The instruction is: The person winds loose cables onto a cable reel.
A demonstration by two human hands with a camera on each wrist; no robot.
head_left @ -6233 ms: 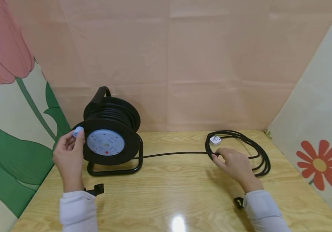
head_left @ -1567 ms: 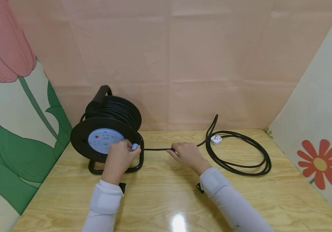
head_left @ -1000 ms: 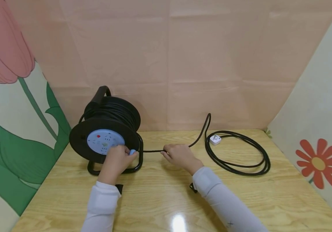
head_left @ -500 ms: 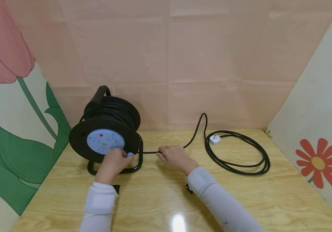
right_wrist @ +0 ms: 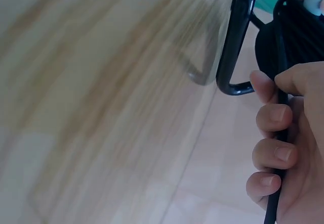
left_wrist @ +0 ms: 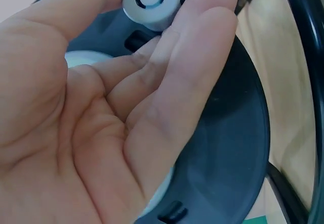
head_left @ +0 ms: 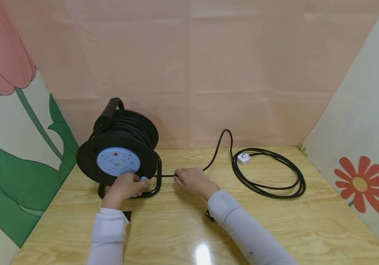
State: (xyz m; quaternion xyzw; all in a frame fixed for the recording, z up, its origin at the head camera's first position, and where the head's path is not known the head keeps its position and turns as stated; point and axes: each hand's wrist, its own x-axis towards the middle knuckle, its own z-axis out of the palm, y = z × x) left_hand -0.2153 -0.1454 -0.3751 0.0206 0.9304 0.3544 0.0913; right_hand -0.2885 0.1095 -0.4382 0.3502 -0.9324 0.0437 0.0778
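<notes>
A black cable reel [head_left: 91, 158] with a pale blue socket panel [head_left: 118, 165] stands at the left in the head view. My left hand [head_left: 123, 188] pinches the pale blue crank knob [head_left: 143, 179] at the reel's lower right rim; the left wrist view has that knob [left_wrist: 151, 2] between thumb and fingers. To the right of the reel, my right hand [head_left: 194, 181] holds the black cable [head_left: 166, 176] running from the reel. Its fingers curl round the cable [right_wrist: 277, 183] in the right wrist view. Behind this hand, the cable rises in an arch.
Loose coils of the same cable [head_left: 292, 196] lie on the right of the wooden table [head_left: 163, 228], with a white plug [head_left: 243, 158] at their left side. A pink backdrop [head_left: 235, 73] stands behind, and flower-printed panels flank the table. The reel's black tube frame [head_left: 159, 184] rests on the table.
The reel has turned clockwise, its red switch shifting from panel bottom to top. My left hand has carried the knob round; my right hand has moved left towards the reel with the cable.
</notes>
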